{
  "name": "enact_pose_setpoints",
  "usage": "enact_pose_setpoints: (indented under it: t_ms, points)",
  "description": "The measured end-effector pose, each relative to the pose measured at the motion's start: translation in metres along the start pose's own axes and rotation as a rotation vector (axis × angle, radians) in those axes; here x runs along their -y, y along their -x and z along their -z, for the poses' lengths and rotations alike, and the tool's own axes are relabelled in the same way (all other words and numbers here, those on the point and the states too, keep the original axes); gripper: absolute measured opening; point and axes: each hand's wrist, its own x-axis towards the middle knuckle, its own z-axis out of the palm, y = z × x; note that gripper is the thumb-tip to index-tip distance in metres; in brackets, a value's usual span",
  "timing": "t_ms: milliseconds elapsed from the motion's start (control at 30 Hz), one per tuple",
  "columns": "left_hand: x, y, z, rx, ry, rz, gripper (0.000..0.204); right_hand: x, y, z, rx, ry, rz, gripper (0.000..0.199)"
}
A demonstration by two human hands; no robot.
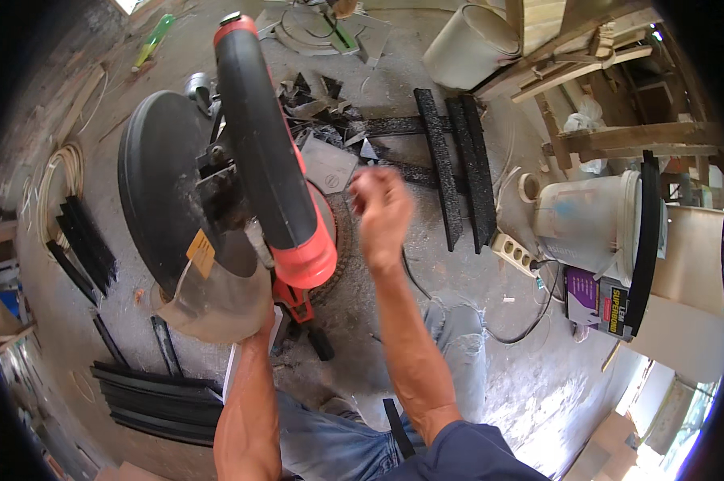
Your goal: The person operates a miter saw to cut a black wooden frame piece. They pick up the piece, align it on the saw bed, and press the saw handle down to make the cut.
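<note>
A red-and-black mitre saw (265, 144) stands in front of me, its round dark blade guard (157, 184) on the left and a cloudy clear cover (221, 301) below that. My left hand (261, 327) reaches in beside this cover, which hides its fingers. Along my left wrist runs a thin white strip (232, 370). My right hand (384, 210) is raised just right of the saw, smeared by motion, with fingers that look bent; whether anything is in them does not show. Beyond it lies a grey plate (327, 164) among dark triangular offcuts (310, 104).
Black speckled strips (438, 168) lie to the right of the offcuts. A power strip (513, 253) with a cable sits near a whitish bucket (590, 216) and a purple-black box (598, 301). Black lengths (157, 401) are stacked at lower left. Another white bucket (472, 48) lies tipped at the back.
</note>
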Motion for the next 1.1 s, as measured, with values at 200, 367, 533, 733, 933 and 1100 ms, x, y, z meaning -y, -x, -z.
enact_pose_setpoints:
  t_ms: [200, 367, 533, 733, 933, 1100]
  points:
    - [-0.005, -0.019, 0.027, 0.254, 0.017, 0.243, 0.047, -0.124, 0.081, -0.032, 0.383, 0.415, 0.451, 0.031]
    - [-0.008, -0.022, 0.031, 0.213, 0.009, 0.296, 0.048, -0.123, 0.090, -0.041, 0.339, 0.687, 0.535, 0.043]
    - [-0.024, -0.028, 0.049, 0.286, 0.091, 0.405, 0.053, -0.131, 0.088, -0.035, 0.335, 0.758, 0.672, 0.045]
    - [-0.012, -0.021, 0.037, 0.296, 0.080, 0.395, 0.056, -0.137, 0.086, -0.033, 0.365, 0.756, 0.708, 0.047]
    - [-0.009, -0.018, 0.036, 0.279, 0.054, 0.353, 0.046, -0.137, 0.086, -0.033, 0.376, 0.767, 0.727, 0.048]
    - [-0.017, -0.023, 0.044, 0.288, 0.084, 0.385, 0.044, -0.135, 0.085, -0.031, 0.384, 0.768, 0.729, 0.048]
